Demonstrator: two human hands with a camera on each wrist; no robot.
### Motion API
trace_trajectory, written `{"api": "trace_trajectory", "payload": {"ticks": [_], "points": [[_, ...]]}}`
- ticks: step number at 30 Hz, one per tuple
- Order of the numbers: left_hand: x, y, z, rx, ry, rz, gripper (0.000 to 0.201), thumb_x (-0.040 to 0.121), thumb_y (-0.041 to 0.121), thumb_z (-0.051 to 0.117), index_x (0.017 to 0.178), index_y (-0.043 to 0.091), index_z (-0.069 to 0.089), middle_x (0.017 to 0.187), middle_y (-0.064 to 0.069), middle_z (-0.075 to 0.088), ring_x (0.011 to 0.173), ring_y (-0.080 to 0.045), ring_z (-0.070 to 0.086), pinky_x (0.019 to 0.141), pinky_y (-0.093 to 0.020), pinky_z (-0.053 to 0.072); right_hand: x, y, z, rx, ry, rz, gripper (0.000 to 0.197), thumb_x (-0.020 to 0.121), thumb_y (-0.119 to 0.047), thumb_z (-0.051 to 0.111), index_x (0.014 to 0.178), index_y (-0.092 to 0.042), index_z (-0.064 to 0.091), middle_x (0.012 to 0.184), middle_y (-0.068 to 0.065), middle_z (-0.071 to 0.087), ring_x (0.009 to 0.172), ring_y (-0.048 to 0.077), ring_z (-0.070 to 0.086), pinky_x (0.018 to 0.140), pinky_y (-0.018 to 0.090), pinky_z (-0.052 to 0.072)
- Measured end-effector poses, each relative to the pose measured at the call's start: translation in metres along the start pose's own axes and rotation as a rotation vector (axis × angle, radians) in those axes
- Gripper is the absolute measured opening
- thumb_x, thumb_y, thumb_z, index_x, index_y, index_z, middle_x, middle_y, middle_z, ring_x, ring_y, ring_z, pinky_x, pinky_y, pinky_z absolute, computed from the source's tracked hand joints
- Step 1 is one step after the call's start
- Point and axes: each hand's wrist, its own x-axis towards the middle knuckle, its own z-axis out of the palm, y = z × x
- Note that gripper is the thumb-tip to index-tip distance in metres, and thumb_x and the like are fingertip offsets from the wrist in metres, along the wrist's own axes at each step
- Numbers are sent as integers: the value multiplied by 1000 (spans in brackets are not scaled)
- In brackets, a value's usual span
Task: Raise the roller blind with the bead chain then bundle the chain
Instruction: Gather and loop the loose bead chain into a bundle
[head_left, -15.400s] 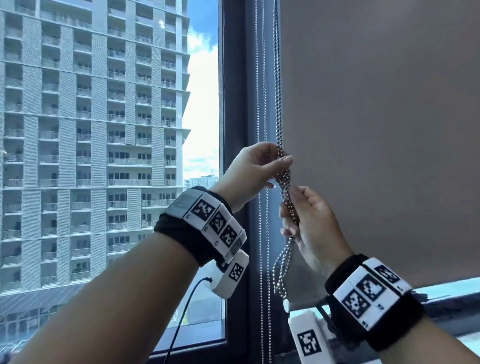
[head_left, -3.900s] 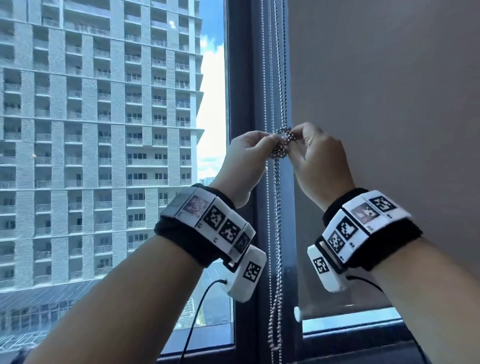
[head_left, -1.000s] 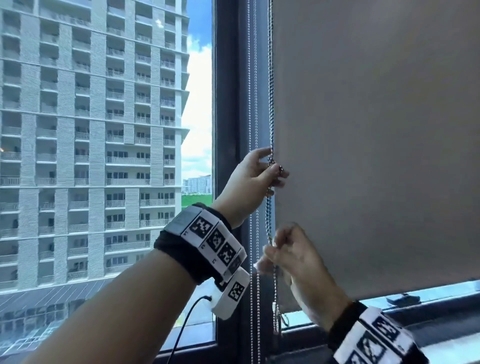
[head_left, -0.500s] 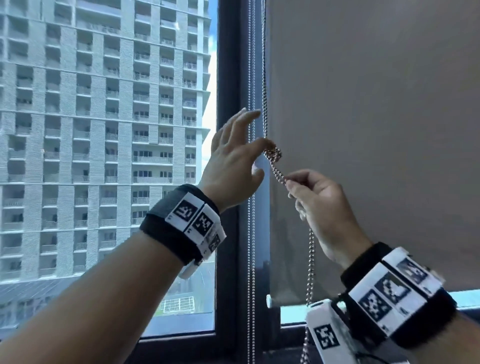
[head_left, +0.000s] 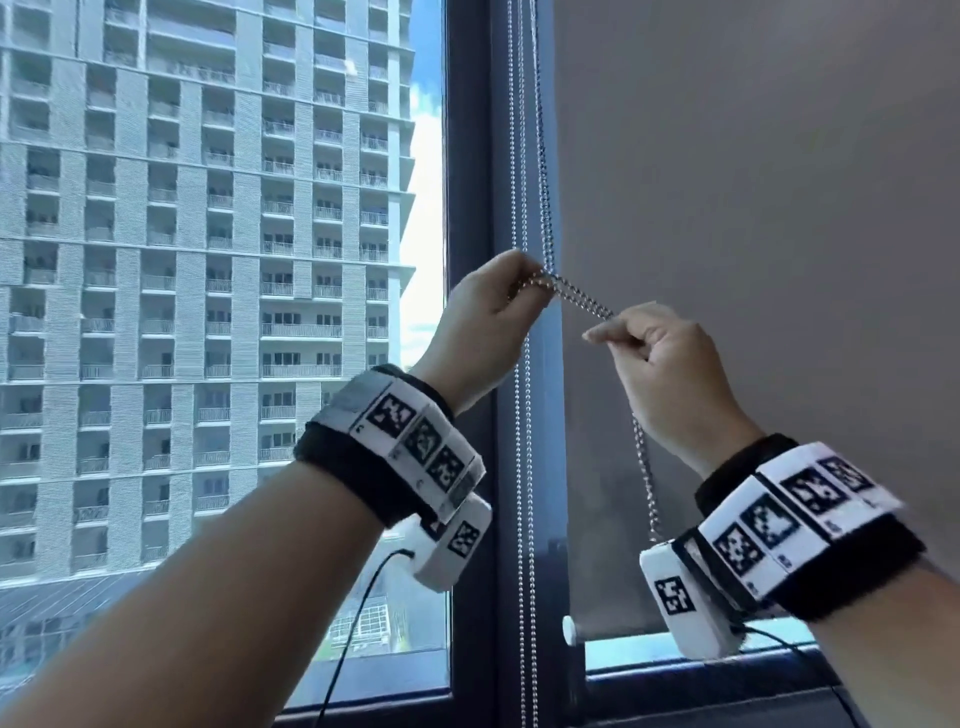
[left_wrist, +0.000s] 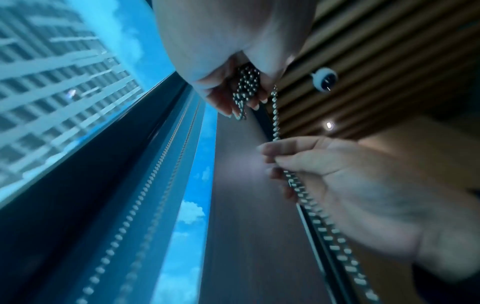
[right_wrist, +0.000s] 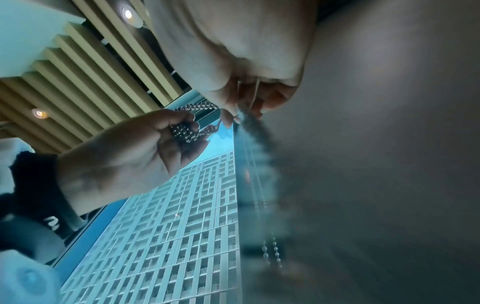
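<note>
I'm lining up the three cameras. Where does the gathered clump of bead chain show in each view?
Head: the bead chain clump sits left of centre, in the left hand.
Left wrist: upper middle, at, under that hand's curled fingers.
Right wrist: left of centre, at, in the far hand.
Shared landmark: the taut chain span running to the right hand.

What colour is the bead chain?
Shiny silver metal; the bead chain shows best in the head view, stretched between both hands.

Silvery bead chain (head_left: 582, 300), grey-brown roller blind (head_left: 753, 234), black wristbands (head_left: 363, 483) bearing what look like black-and-white checkered tags.
</note>
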Motion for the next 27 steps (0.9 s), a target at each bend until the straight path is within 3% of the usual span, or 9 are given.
{"api": "trace_trajectory", "payload": {"ticks": [2,5,9,13,16,20,22,24,27], "points": [[0,6,0,-264,-5,-148,16,93,12,49,79,15,57,82,-7,64,80,-18,59,80,-37,51,9,-3,6,-57,-68,9,18,94,-11,53,105,-10,68,106,-5,57,101,13,58,88,19,42],[1,12,1,-622,-8,-324,21,97,5,42,80,9,53,82,-9,62,87,-23,61,91,-40,50,23,-21,13,289,-203,233,29,99,-26,43,121,-15,59,118,-11,53,112,2,47,92,18,34],[7,7,1,-880,-37,-461,19,99,7,38,92,2,55,84,-11,62,76,-18,63,78,-30,55,39,-38,19,515,-235,322,14,93,-26,50,87,-22,61,95,-8,63,96,8,54,89,28,36],[9,3,3,-957,-64,-501,33,100,8,37,125,-9,49,104,-17,59,84,-19,63,88,-32,53,49,-49,29,630,-174,323,11,88,-6,57,94,-8,66,89,10,62,82,16,57,82,27,46],[10,2,2,-855,10,-470,16,98,7,42,104,0,56,96,-15,62,81,-19,63,85,-32,54,54,-52,31,599,-107,339,13,90,-2,56,89,-7,67,83,6,65,69,9,58,71,19,48],[11,-10,-1,-521,165,-403,9,95,17,51,88,16,56,86,-1,64,76,-10,58,68,-22,47,55,-54,30,610,-64,342,12,93,-4,56,97,-1,66,90,12,70,75,11,66,61,10,48],[11,-11,0,-522,99,-492,10,96,21,50,94,14,56,83,2,63,74,-10,57,70,-26,45,55,-54,33,564,-76,330,13,93,-5,55,97,-3,67,93,13,71,81,14,67,65,13,49],[11,-8,2,-651,3,-587,17,98,20,44,104,8,56,83,-5,64,70,-15,61,68,-30,48,55,-55,36,530,-89,323,17,93,0,51,95,-5,67,87,9,70,72,11,65,62,17,50],[10,0,2,-791,-64,-619,22,98,17,43,100,3,60,75,-8,63,60,-15,59,65,-30,48,55,-57,36,542,-95,315,26,89,10,42,95,-6,63,84,8,69,71,11,66,58,17,51]]}}
